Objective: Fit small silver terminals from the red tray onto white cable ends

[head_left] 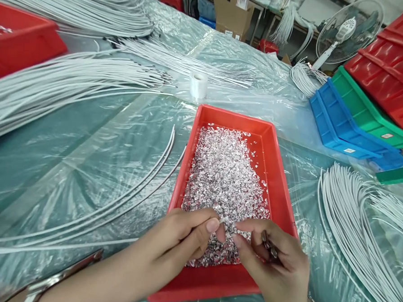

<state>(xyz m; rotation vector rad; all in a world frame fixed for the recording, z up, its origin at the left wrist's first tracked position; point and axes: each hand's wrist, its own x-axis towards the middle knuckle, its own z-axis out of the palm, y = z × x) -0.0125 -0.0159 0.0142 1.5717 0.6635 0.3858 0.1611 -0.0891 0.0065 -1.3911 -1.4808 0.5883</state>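
Your left hand (pixel 183 235), at the bottom centre of the frame, has its grip pinched closed, thumb against fingers, on what looks like the end of a white cable (pixel 109 244). That cable runs in from the lower left and passes out of sight behind your forearm. Your right hand (pixel 277 258), just beside it, has thumb and index fingertips slightly apart; its curled fingers close around a small dark metal tool (pixel 269 247), whose exact kind you cannot tell here. Whether the right fingertips touch the cable's end is also too small to tell.

Both your hands are above the near part of a red tray (pixel 284 187), which holds a heap of silvery foil scraps (pixel 224 170). The tray sits on the film-covered tabletop (pixel 70 139) in the lower centre. A few loose cables (pixel 146 179) curve toward its left side. Beyond its far rim stands a white roll (pixel 198 85). You have a large cable bundle (pixel 39 88) at the left of the frame and another bundle (pixel 356 231) at the lower right. Blue, green and red crates (pixel 369 110) are stacked at the upper right, near a fan (pixel 346 32).
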